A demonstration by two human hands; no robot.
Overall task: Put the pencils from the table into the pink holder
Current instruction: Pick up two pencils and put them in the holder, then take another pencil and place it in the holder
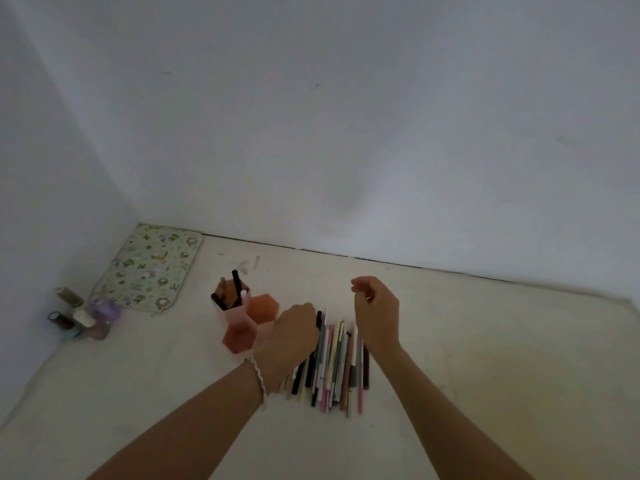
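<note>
A pile of pencils in black, pink, white and pastel colours lies side by side on the table, in front of me. The pink holder has several hexagonal cups and stands just left of the pile. Its rear cup holds a few dark pencils standing upright. My left hand rests knuckles-up over the pile's left side, beside the holder. Its fingers are curled under and hidden. My right hand hovers above the pile's far right end, fingers loosely curled and apart, with nothing in it.
A green patterned mat lies in the back left corner against the wall. Several small bottles are clustered at the left wall. The cream table stretches to the right, and white walls bound it at the back and left.
</note>
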